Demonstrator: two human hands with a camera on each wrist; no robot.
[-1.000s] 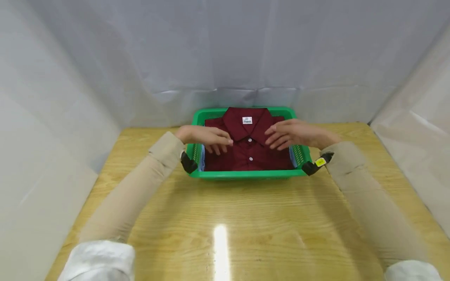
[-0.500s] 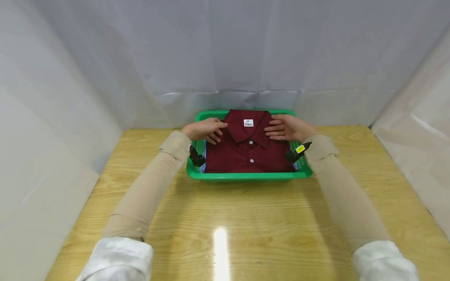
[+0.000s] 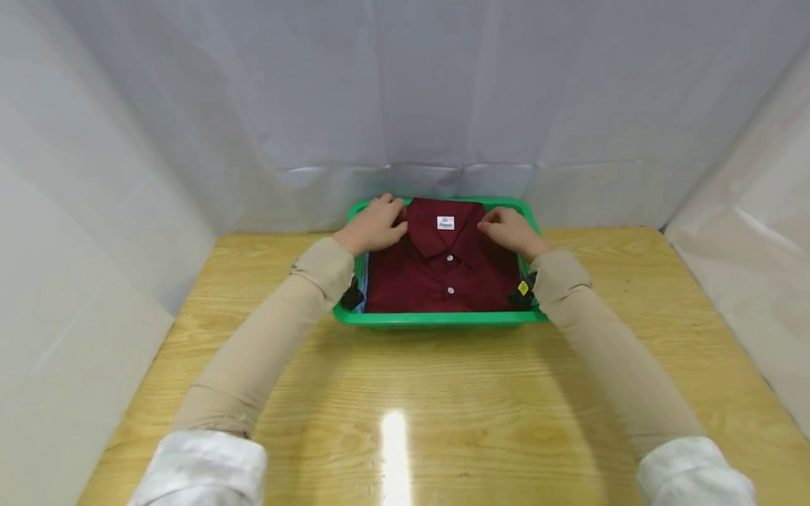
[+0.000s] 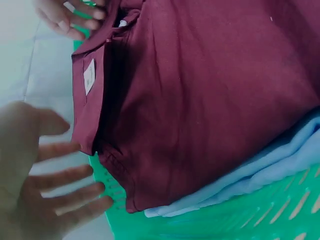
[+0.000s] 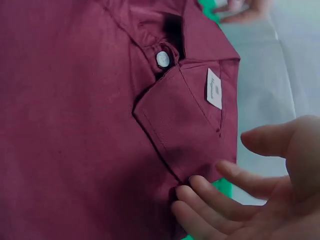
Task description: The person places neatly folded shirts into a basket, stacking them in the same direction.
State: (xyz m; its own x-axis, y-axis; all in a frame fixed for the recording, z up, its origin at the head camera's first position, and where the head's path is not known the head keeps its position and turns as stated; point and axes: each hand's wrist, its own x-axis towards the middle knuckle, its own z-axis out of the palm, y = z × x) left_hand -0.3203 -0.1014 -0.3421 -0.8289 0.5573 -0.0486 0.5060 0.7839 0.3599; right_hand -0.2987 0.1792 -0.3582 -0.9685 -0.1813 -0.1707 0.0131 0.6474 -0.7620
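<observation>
A folded maroon button-up shirt [image 3: 414,284] lies face up in a green plastic basket [image 3: 443,319], its collar toward the back and a white label [image 3: 446,223] inside the neck. My left hand [image 3: 375,226] is over the back left of the basket, beside the collar; the left wrist view shows its fingers [image 4: 70,175] spread and holding nothing. On the collar's other side is my right hand [image 3: 511,229]. In the right wrist view its fingertips [image 5: 200,185] reach the cloth at the collar's edge, thumb and index finger apart. Light blue folded cloth [image 4: 280,155] shows beneath the shirt.
The basket stands near the back edge of a wooden table [image 3: 468,393]. Behind it hangs a pale grey sheet [image 3: 443,91], with white sheeting on both sides. Black wrist straps [image 3: 351,295] sit low by the basket's sides.
Both hands have moved from above the shirt's sides back to the two ends of the collar. The shirt and basket are nearly where they were.
</observation>
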